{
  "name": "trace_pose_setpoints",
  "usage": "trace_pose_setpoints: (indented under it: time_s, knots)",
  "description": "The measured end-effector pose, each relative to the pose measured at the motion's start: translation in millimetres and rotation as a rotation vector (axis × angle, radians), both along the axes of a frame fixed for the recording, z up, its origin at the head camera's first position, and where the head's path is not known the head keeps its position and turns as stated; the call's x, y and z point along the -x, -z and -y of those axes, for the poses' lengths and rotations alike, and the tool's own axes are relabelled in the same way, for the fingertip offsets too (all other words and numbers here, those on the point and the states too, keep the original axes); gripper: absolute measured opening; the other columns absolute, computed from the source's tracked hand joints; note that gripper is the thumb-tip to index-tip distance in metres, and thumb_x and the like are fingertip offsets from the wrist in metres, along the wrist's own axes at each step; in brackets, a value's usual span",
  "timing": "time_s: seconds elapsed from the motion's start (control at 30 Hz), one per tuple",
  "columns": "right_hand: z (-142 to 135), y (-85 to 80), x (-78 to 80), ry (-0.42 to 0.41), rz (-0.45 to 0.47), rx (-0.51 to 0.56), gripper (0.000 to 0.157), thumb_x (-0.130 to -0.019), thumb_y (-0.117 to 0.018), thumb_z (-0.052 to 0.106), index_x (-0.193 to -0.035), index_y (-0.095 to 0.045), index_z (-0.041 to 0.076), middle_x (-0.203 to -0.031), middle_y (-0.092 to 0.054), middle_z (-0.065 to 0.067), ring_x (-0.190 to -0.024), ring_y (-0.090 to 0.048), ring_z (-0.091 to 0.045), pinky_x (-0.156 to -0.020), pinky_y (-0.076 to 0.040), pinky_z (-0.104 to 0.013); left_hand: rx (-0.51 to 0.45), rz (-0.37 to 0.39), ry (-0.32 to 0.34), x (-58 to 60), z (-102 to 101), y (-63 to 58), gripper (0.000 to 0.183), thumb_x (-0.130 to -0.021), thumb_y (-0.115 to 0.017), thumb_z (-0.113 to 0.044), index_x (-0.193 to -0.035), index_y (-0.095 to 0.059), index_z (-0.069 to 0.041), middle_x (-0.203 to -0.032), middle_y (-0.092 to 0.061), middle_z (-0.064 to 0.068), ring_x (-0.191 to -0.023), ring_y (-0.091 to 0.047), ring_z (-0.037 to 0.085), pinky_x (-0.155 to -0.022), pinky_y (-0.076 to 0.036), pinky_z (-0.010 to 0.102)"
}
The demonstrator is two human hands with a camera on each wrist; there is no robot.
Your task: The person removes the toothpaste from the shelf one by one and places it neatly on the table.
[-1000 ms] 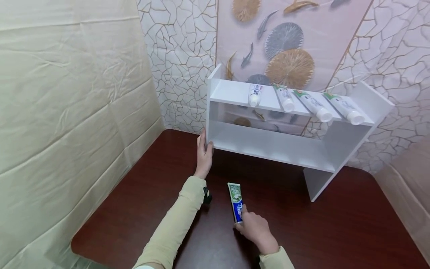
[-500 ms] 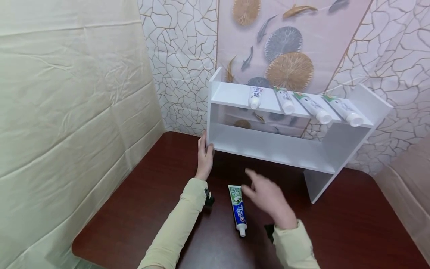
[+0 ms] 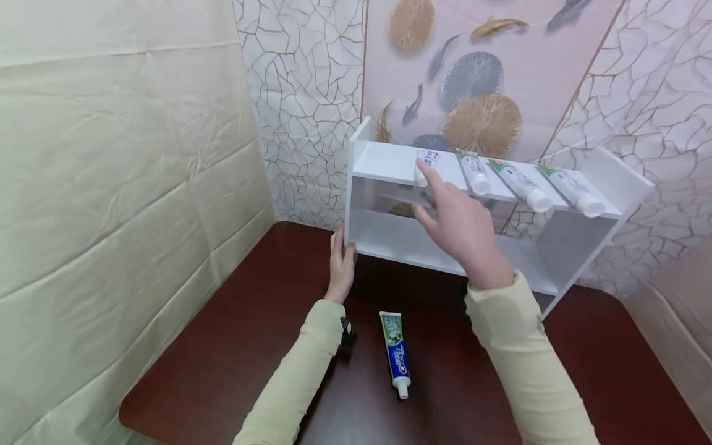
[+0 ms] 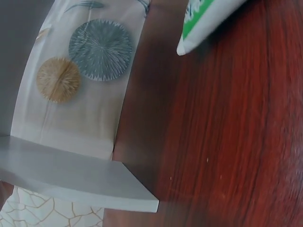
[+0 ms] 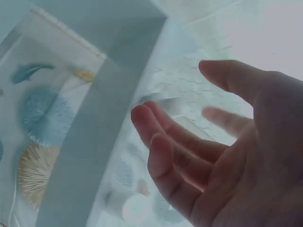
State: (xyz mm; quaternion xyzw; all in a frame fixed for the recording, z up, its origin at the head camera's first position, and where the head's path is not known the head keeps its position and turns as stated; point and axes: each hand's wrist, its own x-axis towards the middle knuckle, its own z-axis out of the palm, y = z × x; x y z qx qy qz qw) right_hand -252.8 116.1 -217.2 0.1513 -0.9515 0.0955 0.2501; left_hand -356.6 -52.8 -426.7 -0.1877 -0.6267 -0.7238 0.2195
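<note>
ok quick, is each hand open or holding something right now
Left hand: holding the left side of the white shelf.
Right hand: open, holding nothing, raised in front of the shelf.

Five toothpaste tubes (image 3: 395, 349), two hands (image 3: 464, 225), one shelf unit (image 3: 387, 161), one table (image 3: 233, 352).

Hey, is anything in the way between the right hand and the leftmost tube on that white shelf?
Nothing visible is. In the head view, the right hand has its fingers overlapping the leftmost tube, though whether they touch can't be told. The next tube lies to its right, not in between.
</note>
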Motion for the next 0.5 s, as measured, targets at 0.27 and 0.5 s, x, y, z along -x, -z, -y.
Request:
trace_pose_setpoints:
  time_s: [0.27, 0.5]
  knots:
    - [1, -4.2, 23.9, 0.059, 0.044, 0.089, 0.048, -0.089, -0.047, 0.043, -0.126, -0.035, 0.014, -0.063, -0.053, -0.011, -0.05, -0.048, -0.025, -0.044, -0.031, -0.033, 0.016, 0.001, -0.011, 5.7, 0, -2.6, 0.05, -0.096, -0.033, -0.007, -0.144, -0.02, -0.015, -0.135, -0.027, 0.017, -0.12, -0.038, 0.029, -0.094, -0.037, 0.034]
    - [7, 1.9, 25.8, 0.152, 0.018, 0.154, 0.041, -0.088, -0.043, 0.047, -0.112, -0.037, 0.015, -0.06, -0.053, -0.017, -0.05, -0.049, -0.03, -0.042, -0.029, -0.035, 0.005, 0.02, -0.014, 4.9, 1, 2.0, 0.05, -0.096, -0.032, -0.007, -0.144, -0.019, -0.013, -0.134, -0.028, 0.012, -0.117, -0.039, 0.02, -0.091, -0.038, 0.03]
